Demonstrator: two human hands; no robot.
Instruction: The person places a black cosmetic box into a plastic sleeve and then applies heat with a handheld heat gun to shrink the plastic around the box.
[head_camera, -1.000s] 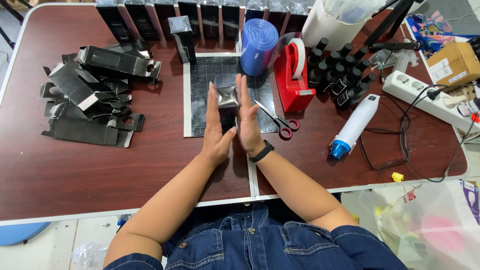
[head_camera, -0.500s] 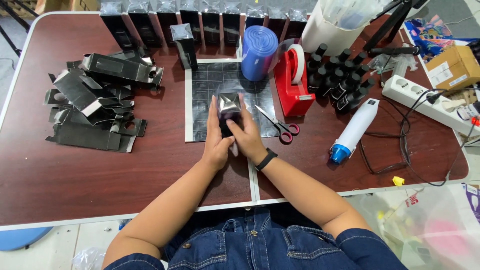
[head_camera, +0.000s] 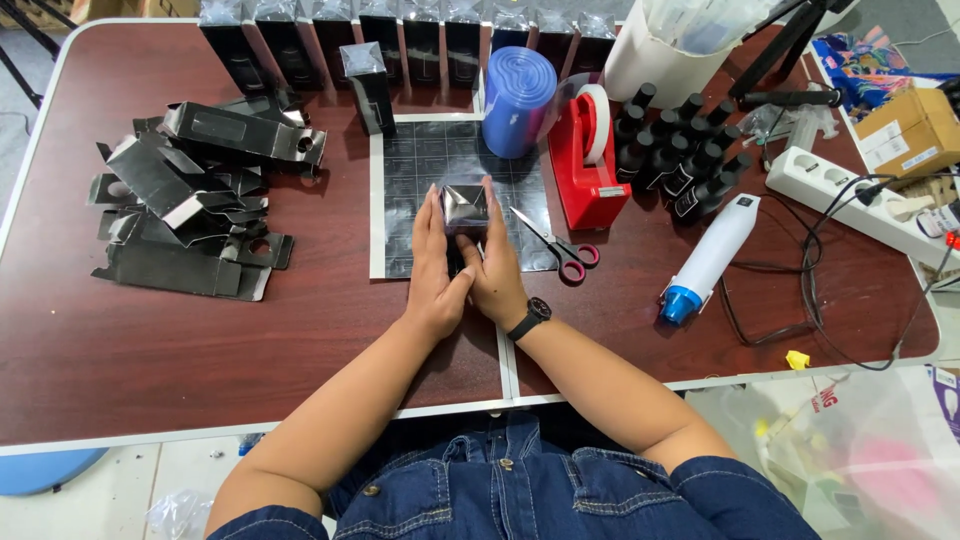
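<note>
1. Small black box in clear film (head_camera: 465, 208) pressed between left hand (head_camera: 436, 270) and right hand (head_camera: 494, 268); both hands clamped flat on its sides, palms facing, heels of hands touching; box standing on the gridded cutting mat (head_camera: 400, 180), near mat's front middle
2. Probably light; thin card walls, likely to dent if squeezed hard; glossy film looks slippery and loose at the top, wrinkled; best held by the two long flat sides low down, not by the crinkled film top
3. Behind the mat: row of upright black boxes in film (head_camera: 420, 40) along table's far edge; one more wrapped box (head_camera: 368, 85) standing just off mat's back left corner; contents not visible
4. Blue roll of film (head_camera: 518, 100) standing on mat's back right corner
5. Right of the mat: red tape dispenser (head_camera: 585, 165) touching mat's edge; scissors (head_camera: 555, 245) lying half on mat's right edge, blades closed; cluster of small dark bottles (head_camera: 680, 150) beyond the dispenser, caps on; white heat gun with blue nozzle (head_camera: 708, 260) farther right, lying flat
6. Left of the mat: pile of flattened black cartons (head_camera: 185, 200), unfolded, empty
7. Far right of the mat: white power strip (head_camera: 850, 195) with cable plugged; brown cardboard box (head_camera: 905, 130) beyond, closed; white bucket (head_camera: 680, 40) behind bottles, clear bags inside
</note>
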